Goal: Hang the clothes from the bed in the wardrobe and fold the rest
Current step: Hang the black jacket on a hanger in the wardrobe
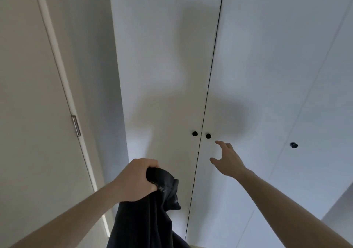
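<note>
A white wardrobe [248, 66] with closed doors fills the view. Two small black knobs sit either side of the centre seam: the left knob [194, 133] and the right knob [208, 135]. My left hand [135, 179] grips a black garment [147, 219] by its top, and the cloth hangs down out of the frame. My right hand [227, 160] is stretched toward the doors with spread, slightly bent fingers, just below and right of the right knob, not touching it.
A third black knob [293, 145] sits on a door further right. To the left stands a cream room door [28, 114] with a metal hinge [76, 125]. The wardrobe's side panel [114, 76] runs between them.
</note>
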Demonstrator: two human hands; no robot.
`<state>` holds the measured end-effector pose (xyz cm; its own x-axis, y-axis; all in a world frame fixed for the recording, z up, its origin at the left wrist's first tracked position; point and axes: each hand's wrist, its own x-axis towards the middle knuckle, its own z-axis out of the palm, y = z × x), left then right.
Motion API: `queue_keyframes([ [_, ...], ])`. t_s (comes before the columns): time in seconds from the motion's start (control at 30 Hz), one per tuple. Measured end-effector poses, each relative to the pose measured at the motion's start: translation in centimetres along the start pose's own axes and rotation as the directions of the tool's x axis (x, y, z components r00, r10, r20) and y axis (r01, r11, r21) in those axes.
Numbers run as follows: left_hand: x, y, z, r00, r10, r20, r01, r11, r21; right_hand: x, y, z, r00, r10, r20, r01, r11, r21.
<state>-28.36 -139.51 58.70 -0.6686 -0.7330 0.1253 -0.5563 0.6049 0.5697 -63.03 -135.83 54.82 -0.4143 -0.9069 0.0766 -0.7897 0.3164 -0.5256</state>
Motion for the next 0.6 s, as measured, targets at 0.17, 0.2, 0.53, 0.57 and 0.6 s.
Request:
queue_keyframes([
  [0.17,4.3,-2.9,0.4,1.0,-0.019,-0.005,0.019,0.995,0.094,8.3,1.5,2.3,0.997,-0.014,0.081,0.026,0.99,-0.14],
  [0.2,5.4,-3.3,0.6,1.0,-0.024,-0.007,0.024,0.992,0.121,9.8,1.8,2.6,0.996,-0.027,0.09,0.039,0.989,-0.143],
  [0.53,15.0,-4.0,2.8,0.995,-0.068,0.075,0.048,0.969,0.242,15.4,3.5,2.5,0.98,-0.144,0.135,0.16,0.98,-0.121],
  [0.57,16.1,-3.8,3.1,0.995,-0.054,0.088,0.029,0.966,0.256,15.1,3.5,2.2,0.977,-0.152,0.148,0.17,0.979,-0.116],
  [0.6,17.1,-3.6,3.4,0.994,-0.046,0.103,0.016,0.962,0.273,14.6,3.5,2.0,0.973,-0.163,0.161,0.183,0.977,-0.112],
])
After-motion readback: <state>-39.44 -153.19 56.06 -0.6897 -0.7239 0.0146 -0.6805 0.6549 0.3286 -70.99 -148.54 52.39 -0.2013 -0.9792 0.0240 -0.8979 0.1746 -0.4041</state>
